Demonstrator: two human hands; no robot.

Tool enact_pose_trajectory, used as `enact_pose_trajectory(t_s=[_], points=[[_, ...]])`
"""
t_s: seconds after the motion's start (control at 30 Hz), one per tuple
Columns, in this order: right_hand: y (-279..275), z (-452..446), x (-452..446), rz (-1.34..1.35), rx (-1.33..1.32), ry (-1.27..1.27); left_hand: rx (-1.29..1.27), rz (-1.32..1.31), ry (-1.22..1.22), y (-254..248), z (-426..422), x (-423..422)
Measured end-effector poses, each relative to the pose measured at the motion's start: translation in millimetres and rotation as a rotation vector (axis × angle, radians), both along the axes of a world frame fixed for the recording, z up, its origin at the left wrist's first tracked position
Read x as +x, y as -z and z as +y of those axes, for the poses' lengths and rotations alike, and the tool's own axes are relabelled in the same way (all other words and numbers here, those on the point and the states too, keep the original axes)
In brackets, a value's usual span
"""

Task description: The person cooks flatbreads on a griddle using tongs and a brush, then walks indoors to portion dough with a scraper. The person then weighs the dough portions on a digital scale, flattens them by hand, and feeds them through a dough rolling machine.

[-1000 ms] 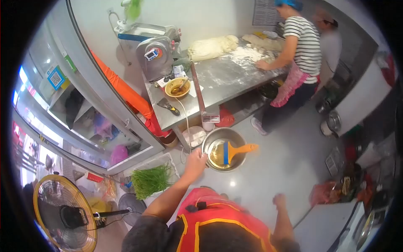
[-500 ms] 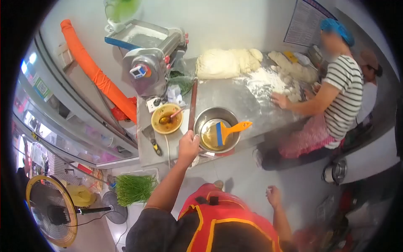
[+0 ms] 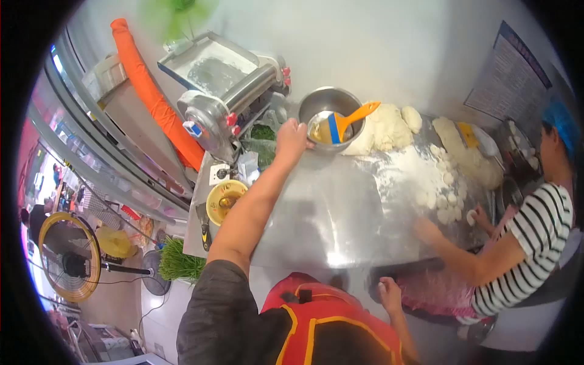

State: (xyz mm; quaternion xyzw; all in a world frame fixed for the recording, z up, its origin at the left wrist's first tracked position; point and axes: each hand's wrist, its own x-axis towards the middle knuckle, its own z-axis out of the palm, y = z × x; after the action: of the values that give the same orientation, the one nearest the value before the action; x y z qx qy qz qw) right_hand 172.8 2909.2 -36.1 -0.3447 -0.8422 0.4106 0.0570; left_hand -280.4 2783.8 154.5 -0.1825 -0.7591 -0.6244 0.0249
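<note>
Head view gives us the steel table (image 3: 322,213) spread beneath and to the right of our left hand (image 3: 293,143), its brushed top dull with smears of flour. Beyond that hand, slightly left, stands a metal roller machine (image 3: 249,88) with a smooth cylinder, red knobs and a floury rectangular tray. To the hand's right lies pale, soft dough (image 3: 389,131), lumpy and rounded, beside loose flour and small dough pieces. At our left fingers we have a round, shiny steel bowl (image 3: 319,100) with a little yellowish liquid; whether it touches the table we cannot tell. A brush (image 3: 359,114) leans in it, orange handle over the rim, blue band above pale bristles. Nearer us, left of the forearm, sits a smaller yellow bowl (image 3: 213,201).

The wall poster (image 3: 510,76), far to the right, carries rows of print too small to read.

Our left arm reaches forward, hand gripping the bowl's rim. Our right hand (image 3: 389,292) hangs low near the table's front edge, fingers curled; we cannot tell whether they hold anything.
</note>
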Motion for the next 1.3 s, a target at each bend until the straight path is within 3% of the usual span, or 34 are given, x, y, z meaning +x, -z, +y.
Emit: enact_pose_trajectory(t_s=[0.1,0.2,0.3,0.4,0.5,0.6,0.7,0.83,0.9,1.0,1.1,1.3], points=[[1,30,-22,-0.029,-0.097,0.014,-0.071,0.062,-0.076,-17,36,-49],[-21,38,-45,-0.021,-0.012,-0.024,-0.102,0.084,-0.135,-12,74,-116],[-15,42,-57,-0.054,-0.019,-0.003,0.006,-0.052,-0.16,-1,108,-170],[-29,41,-73,-0.075,-0.055,0.089,-0.065,-0.091,-0.256,15,136,-209],[0,56,-59,-0.14,0.07,-0.106,0.023,-0.164,-0.381,84,168,-277],[-26,59,-86,-0.352,-0.138,0.038,-0.02,-0.204,-0.477,133,182,-313],[-36,62,-102,-0.315,-0.14,0.047,-0.126,-0.126,-0.605,125,176,-298],[-27,70,-112,-0.471,-0.14,-0.003,-0.119,-0.159,-0.653,178,174,-325],[-26,70,-118,-0.443,-0.124,-0.006,-0.176,-0.108,-0.672,180,169,-323],[-28,74,-122,-0.39,-0.092,-0.023,-0.132,-0.09,-0.672,206,174,-332],[-29,76,-126,-0.384,-0.08,-0.032,0.184,-0.143,-0.721,231,174,-332],[-29,75,-132,-0.451,-0.118,-0.019,0.081,-0.081,-0.864,222,171,-321]])
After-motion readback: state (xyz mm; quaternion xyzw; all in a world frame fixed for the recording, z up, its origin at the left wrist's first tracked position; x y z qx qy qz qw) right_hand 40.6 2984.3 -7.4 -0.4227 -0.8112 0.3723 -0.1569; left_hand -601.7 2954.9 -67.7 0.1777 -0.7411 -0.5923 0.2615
